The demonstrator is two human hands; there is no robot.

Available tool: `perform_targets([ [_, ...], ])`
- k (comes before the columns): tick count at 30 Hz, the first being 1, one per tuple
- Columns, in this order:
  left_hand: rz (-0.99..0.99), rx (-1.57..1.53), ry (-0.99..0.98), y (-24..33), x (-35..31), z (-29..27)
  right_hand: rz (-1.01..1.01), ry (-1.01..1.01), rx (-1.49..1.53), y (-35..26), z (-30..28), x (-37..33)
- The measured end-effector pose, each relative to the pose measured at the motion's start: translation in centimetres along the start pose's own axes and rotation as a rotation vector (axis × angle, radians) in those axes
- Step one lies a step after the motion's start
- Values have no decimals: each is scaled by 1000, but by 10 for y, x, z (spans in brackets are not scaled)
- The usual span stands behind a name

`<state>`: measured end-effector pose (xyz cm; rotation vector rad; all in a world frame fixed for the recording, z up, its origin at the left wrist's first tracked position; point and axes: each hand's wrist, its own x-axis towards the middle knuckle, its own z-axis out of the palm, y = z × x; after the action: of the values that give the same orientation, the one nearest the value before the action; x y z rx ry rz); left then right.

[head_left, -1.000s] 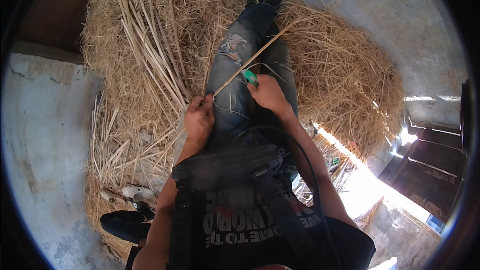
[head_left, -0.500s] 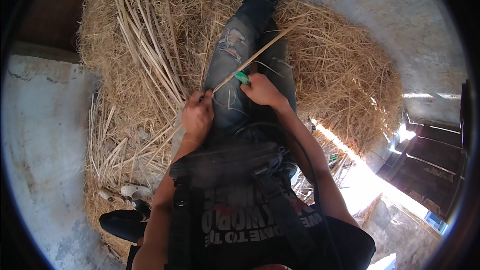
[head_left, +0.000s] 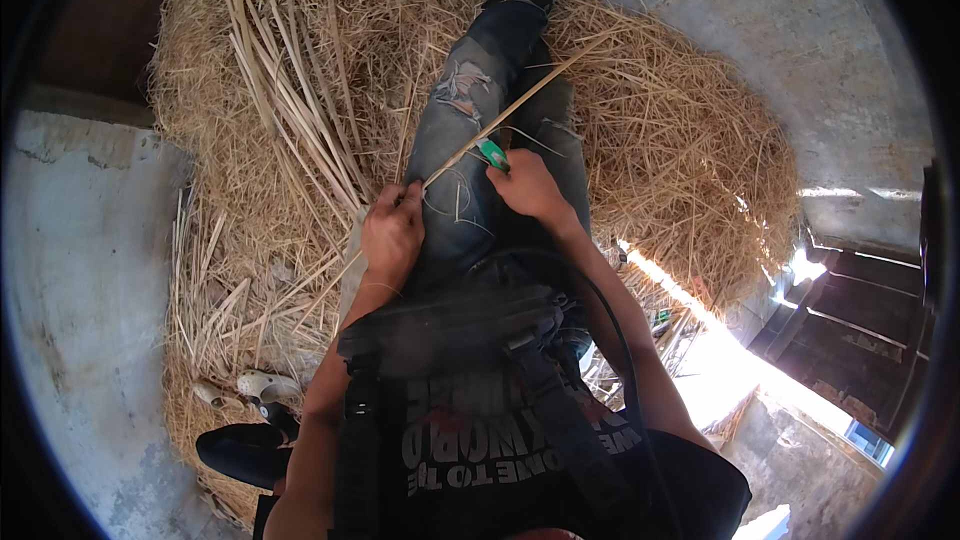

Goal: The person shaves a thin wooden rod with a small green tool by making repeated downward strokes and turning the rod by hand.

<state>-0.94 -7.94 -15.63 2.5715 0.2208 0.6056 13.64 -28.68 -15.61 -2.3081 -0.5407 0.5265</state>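
Note:
My left hand [head_left: 392, 232] is closed in a pinch on the lower end of a long, thin pale bamboo strip [head_left: 545, 82]. The strip slants up and to the right across my legs. Wrapped in the fingers of my right hand [head_left: 534, 186] is a green-handled utility knife [head_left: 492, 153], its tip at the strip a little way up from the left hand. Most of the handle is hidden by the fingers. Thin curled shavings [head_left: 458, 196] lie on the torn dark jeans [head_left: 450, 140] beneath.
Several split strips [head_left: 300, 90] lie in a bundle on the straw [head_left: 390, 10] to the left. More straw [head_left: 680, 140] is heaped at the right. Pale shoes [head_left: 268, 385] sit at the lower left. A concrete wall [head_left: 90, 270] and dark wooden boards [head_left: 850, 330] flank the spot.
My right hand and the knife have shifted slightly to the right. My left hand keeps its grip on the strip, nearly in the same place.

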Motion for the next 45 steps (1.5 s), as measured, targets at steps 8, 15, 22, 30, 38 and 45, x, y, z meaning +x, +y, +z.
perform_targets([
  [8, 15, 109, -29, 6, 3, -1, 45, 1, -23, -11, 14, -4],
  [15, 12, 20, 7, 5, 4, 0, -14, -216, 289, 4, -4, 3],
  [22, 36, 15, 14, 7, 13, -14, 71, 123, 55, -9, 3, -1],
  [30, -17, -11, -11, 24, 32, -11, 188, 153, -160, -50, -11, -14],
  [38, 179, -231, -231, -4, 46, 3, 368, 91, 38, -37, -11, -19],
  [45, 294, -119, -210, 0, 60, 21, 359, 61, 153, -31, -12, -18],
])
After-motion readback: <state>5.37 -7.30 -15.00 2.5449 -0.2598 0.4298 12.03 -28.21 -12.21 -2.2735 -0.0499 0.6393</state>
